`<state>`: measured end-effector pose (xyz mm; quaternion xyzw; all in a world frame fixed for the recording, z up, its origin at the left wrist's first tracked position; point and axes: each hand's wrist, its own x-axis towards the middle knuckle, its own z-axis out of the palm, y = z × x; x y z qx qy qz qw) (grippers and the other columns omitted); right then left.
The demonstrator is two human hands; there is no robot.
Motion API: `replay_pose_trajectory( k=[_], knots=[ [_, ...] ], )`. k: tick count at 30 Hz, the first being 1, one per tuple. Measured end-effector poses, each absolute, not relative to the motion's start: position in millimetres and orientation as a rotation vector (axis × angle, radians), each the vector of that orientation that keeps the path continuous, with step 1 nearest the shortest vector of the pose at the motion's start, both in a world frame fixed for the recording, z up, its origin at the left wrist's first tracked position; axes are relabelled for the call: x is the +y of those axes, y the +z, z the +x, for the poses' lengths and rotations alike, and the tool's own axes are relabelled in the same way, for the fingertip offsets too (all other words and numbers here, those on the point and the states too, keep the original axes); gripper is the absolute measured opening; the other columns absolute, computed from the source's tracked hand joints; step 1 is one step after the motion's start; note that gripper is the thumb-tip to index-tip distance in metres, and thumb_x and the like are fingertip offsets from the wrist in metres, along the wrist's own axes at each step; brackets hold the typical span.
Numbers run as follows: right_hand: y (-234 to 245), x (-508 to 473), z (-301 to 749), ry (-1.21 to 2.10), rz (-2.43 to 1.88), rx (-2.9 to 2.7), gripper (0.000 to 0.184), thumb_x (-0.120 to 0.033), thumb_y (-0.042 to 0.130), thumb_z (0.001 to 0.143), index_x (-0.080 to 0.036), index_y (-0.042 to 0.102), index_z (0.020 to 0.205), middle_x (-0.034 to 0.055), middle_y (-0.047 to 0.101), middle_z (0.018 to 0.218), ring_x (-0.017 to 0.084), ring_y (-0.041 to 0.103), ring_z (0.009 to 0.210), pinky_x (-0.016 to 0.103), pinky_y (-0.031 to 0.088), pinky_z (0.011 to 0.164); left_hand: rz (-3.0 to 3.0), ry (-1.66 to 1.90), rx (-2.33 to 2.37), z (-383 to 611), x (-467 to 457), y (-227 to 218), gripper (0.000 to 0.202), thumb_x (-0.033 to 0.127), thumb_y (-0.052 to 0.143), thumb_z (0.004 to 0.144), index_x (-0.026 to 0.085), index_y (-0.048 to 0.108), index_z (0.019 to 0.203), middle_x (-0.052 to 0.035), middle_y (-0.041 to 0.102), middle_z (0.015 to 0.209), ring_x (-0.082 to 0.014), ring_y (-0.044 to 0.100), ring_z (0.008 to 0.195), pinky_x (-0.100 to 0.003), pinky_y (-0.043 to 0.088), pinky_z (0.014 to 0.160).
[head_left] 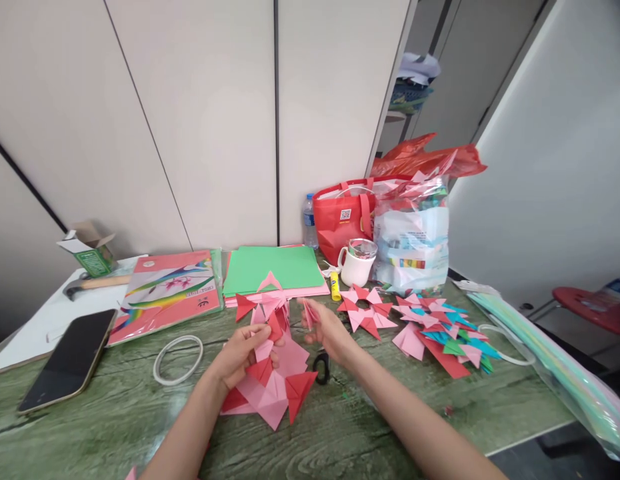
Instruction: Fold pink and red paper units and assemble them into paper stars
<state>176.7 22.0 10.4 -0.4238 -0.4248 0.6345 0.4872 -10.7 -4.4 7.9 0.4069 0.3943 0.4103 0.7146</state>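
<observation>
Pink paper (132,474) is cut off at the lower edge. Beyond it, folded red and pink pieces (270,398) are piled under the left hand (245,355), by whose curled fingers a red piece (275,326) is pinched; a pink piece (311,315) is held in the nearly closed fingertips of the right hand (331,337). Farther off, one ring (359,316) appears fully joined, while stacked sheets (275,268) are left unfolded.

Red paper (275,325) partly behind left fingers (254,337)

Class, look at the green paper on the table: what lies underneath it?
Pink paper peeks out along the front edge of the green paper. Whatever lies beneath its middle is covered.
</observation>
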Motion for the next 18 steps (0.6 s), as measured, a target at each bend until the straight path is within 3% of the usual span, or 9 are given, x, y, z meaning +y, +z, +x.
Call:
replay_pose_trajectory(
  k=[2,5,8,13,18],
  knots=[
    [6.0,14.5,180.4,1.766,-0.927,-0.863,0.034,-0.035,0.044,0.077,-0.017,0.060,0.100,-0.0017,0.046,0.067,0.010,0.046,0.055,0.016,0.032,0.038,0.893,0.882,0.870,-8.3,-6.6,8.0,0.024,0.034,0.067,0.073,0.012,0.059,0.071,-0.0083,0.069,0.072,-0.0148,0.063,0.049,-0.026,0.050,0.052],
    [-1.5,10.0,181.9,1.885,-0.795,-0.772,0.033,-0.022,0.055,0.067,-0.017,0.061,0.099,-0.0031,0.047,0.066,0.006,0.043,0.050,0.013,0.026,0.035,0.900,0.861,0.845,-5.3,-10.1,9.4,0.027,0.036,0.068,0.072,0.011,0.057,0.068,-0.0074,0.067,0.067,-0.0152,0.062,0.049,-0.026,0.049,0.050],
    [-7.4,8.8,179.5,1.808,-0.751,-0.794,0.039,-0.015,0.068,0.059,-0.019,0.060,0.097,-0.0041,0.052,0.068,0.007,0.051,0.056,0.014,0.039,0.043,0.892,0.865,0.821,-4.0,-11.3,9.8,0.029,0.037,0.070,0.070,0.011,0.057,0.067,-0.0072,0.066,0.065,-0.0152,0.062,0.049,-0.027,0.049,0.051],
    [-12.8,7.0,172.1,1.667,-0.706,-0.754,0.037,-0.026,0.080,0.056,-0.018,0.057,0.084,-0.0037,0.060,0.070,0.011,0.061,0.064,0.024,0.052,0.062,0.868,0.908,0.846,-4.6,-10.5,10.8,0.032,0.038,0.073,0.065,0.011,0.057,0.068,-0.0074,0.067,0.067,-0.0155,0.062,0.048,-0.028,0.050,0.050],
    [-15.2,4.7,169.2,1.613,-0.797,-0.848,0.035,-0.046,0.072,0.065,-0.015,0.057,0.074,0.0006,0.063,0.066,0.011,0.059,0.057,0.023,0.052,0.056,0.907,0.888,0.893,-3.6,-12.3,12.9,0.032,0.040,0.073,0.064,0.012,0.058,0.070,-0.0064,0.068,0.065,-0.0161,0.062,0.048,-0.028,0.050,0.051]
  ],
)
